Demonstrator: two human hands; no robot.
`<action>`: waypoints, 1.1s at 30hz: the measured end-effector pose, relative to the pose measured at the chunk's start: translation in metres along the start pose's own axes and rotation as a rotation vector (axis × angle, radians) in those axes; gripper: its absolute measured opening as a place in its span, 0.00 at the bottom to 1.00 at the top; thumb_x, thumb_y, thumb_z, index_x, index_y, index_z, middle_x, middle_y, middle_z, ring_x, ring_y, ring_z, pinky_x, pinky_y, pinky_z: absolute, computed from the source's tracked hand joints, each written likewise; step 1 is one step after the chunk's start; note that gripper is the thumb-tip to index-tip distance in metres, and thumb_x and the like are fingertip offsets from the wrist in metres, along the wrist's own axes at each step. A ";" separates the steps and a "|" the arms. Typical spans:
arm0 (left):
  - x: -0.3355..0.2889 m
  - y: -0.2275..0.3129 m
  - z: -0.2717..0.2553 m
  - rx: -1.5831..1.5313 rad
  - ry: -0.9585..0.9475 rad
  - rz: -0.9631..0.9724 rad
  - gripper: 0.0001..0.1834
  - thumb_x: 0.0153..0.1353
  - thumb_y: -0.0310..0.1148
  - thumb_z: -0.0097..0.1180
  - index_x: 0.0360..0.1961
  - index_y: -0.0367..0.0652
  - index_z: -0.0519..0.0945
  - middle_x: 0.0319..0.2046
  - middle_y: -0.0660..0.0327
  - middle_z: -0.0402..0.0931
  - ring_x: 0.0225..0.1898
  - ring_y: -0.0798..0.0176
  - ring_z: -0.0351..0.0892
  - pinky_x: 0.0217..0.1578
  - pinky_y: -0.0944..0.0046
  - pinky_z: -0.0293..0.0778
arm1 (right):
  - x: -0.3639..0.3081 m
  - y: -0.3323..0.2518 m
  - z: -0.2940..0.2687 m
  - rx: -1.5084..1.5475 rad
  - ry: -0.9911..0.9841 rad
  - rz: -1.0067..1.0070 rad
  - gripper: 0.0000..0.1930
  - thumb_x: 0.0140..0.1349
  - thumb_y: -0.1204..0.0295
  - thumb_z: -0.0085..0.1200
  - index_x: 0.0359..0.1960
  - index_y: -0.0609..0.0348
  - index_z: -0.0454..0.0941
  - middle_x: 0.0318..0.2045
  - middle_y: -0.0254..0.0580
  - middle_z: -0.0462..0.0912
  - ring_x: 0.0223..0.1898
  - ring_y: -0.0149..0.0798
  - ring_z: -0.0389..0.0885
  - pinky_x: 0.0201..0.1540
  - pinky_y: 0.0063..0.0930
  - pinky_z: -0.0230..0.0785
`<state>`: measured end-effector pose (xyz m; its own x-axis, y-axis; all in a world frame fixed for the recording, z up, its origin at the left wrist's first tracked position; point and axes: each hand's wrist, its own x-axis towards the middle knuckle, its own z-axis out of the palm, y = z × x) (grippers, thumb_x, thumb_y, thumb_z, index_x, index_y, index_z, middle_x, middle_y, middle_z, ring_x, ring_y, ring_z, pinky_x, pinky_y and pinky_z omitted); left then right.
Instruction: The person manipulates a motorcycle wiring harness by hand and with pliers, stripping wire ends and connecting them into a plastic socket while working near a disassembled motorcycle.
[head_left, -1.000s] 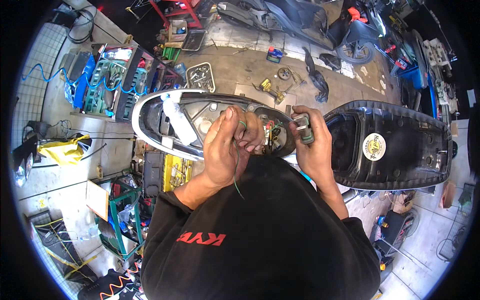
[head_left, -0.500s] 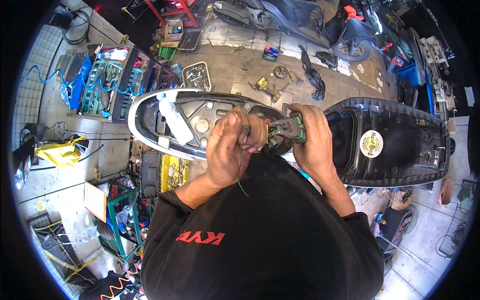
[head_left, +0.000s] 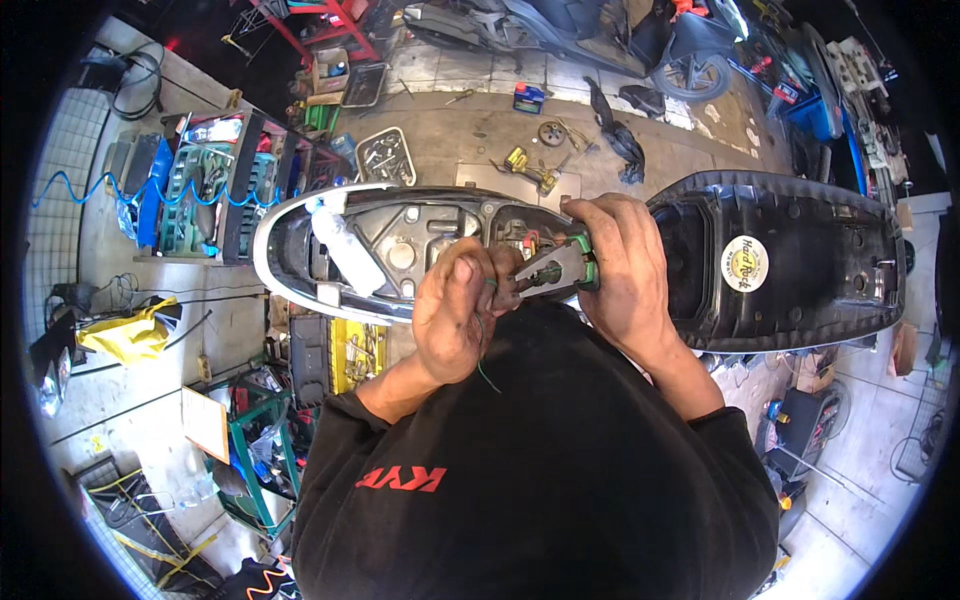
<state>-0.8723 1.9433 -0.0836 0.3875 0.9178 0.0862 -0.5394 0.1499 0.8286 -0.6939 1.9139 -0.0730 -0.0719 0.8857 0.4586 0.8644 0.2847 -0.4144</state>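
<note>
My left hand [head_left: 452, 315] is closed, fingers pinched on a thin dark green wire [head_left: 486, 368] whose tail hangs below the palm. In my right hand [head_left: 628, 262] are pliers [head_left: 548, 270] with green handles, their metal jaws pointing left at my left fingertips. Whether the jaws touch the wire is hidden by those fingers. Both hands are above the open body of a scooter [head_left: 425, 222], where red wiring [head_left: 531, 240] shows behind the pliers. A white bottle-like container [head_left: 347, 250] lies in the left end of this body.
The raised black seat [head_left: 800, 290] with a round sticker extends to the right. Beyond the scooter are a yellow power tool [head_left: 530, 170], a tray of metal parts [head_left: 387, 150] and a blue container [head_left: 528, 97]. A tool cart [head_left: 205, 190] stands left, with a yellow tool tray [head_left: 352, 355] nearer.
The pliers have swung so their jaws lie against my left fingertips, showing more of the metal. My left hand still pinches the wire. The whole view has shifted slightly.
</note>
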 end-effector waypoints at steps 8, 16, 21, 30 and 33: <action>0.000 -0.003 -0.002 -0.031 -0.045 0.043 0.23 0.73 0.49 0.39 0.22 0.47 0.60 0.16 0.65 0.54 0.21 0.66 0.58 0.26 0.65 0.62 | -0.001 0.000 -0.003 -0.019 -0.022 0.001 0.30 0.36 0.85 0.58 0.48 0.59 0.74 0.40 0.45 0.76 0.44 0.50 0.74 0.44 0.40 0.65; -0.003 -0.003 -0.004 0.000 -0.043 0.022 0.24 0.72 0.51 0.41 0.23 0.46 0.60 0.17 0.62 0.59 0.23 0.64 0.61 0.28 0.65 0.63 | -0.001 0.004 -0.002 -0.052 -0.039 -0.075 0.27 0.36 0.82 0.59 0.46 0.60 0.74 0.38 0.44 0.77 0.44 0.49 0.76 0.46 0.39 0.65; -0.012 -0.004 -0.009 0.067 -0.034 -0.014 0.25 0.70 0.53 0.43 0.24 0.43 0.62 0.20 0.57 0.64 0.24 0.62 0.65 0.29 0.65 0.65 | -0.007 0.009 0.005 0.052 -0.052 -0.066 0.26 0.37 0.80 0.61 0.45 0.62 0.74 0.37 0.47 0.77 0.44 0.52 0.76 0.49 0.43 0.66; -0.018 -0.008 -0.017 0.325 -0.069 0.102 0.23 0.73 0.45 0.44 0.37 0.30 0.75 0.18 0.63 0.66 0.20 0.67 0.68 0.26 0.66 0.67 | -0.009 0.011 0.007 0.095 -0.091 -0.079 0.26 0.36 0.81 0.62 0.44 0.62 0.73 0.38 0.47 0.77 0.44 0.53 0.76 0.48 0.42 0.66; -0.012 0.011 -0.012 0.604 -0.216 0.169 0.22 0.73 0.43 0.43 0.38 0.30 0.75 0.19 0.58 0.70 0.19 0.61 0.71 0.25 0.63 0.70 | -0.009 0.015 0.005 0.119 -0.117 -0.096 0.27 0.35 0.82 0.61 0.44 0.62 0.73 0.39 0.47 0.77 0.44 0.53 0.76 0.49 0.42 0.67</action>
<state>-0.8921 1.9384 -0.0823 0.5094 0.8069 0.2991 -0.1167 -0.2796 0.9530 -0.6826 1.9122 -0.0872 -0.2149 0.8870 0.4088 0.7865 0.4053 -0.4659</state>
